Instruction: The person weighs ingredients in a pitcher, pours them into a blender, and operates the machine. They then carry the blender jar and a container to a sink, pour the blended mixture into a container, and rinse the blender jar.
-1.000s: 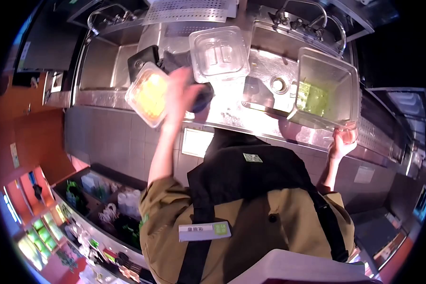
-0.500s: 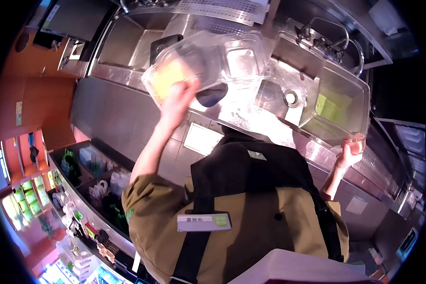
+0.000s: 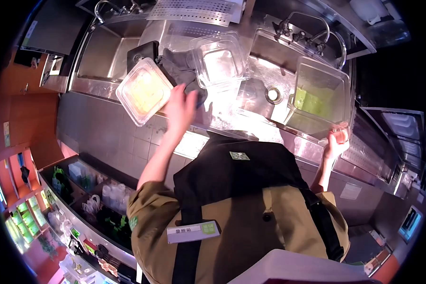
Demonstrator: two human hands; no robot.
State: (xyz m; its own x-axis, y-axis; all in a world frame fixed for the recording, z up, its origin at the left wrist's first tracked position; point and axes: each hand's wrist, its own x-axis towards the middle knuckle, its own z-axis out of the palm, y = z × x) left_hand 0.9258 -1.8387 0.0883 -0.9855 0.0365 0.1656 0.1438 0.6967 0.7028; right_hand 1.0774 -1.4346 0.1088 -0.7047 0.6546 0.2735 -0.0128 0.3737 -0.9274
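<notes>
At the left of the sinks, a clear square container with orange-yellow contents (image 3: pixel 144 91) lies tilted on the metal counter edge. My left hand (image 3: pixel 179 113) is just to its right, slightly blurred, with thumb and fingers apart; the fingertips reach its edge. Right of that hand, an empty clear container (image 3: pixel 218 61) rests beside a dark grey cloth (image 3: pixel 177 68). My right hand (image 3: pixel 336 143) grips the near right corner of a large clear tub (image 3: pixel 333 85) standing in the right sink. Greenish liquid lies in the tub's bottom.
Taps (image 3: pixel 305 35) rise behind the right sink, which has a round drain (image 3: pixel 273 94). Another sink basin (image 3: pixel 104 54) is at the left, with a black box-like item (image 3: pixel 142 52) near it. Behind me on the left runs a shelf unit (image 3: pixel 92 208) holding supplies.
The orange-filled container has moved left and down, away from the empty container, uncovering the grey cloth. My left hand now shows fingers spread. My right hand keeps its grip on the tub corner.
</notes>
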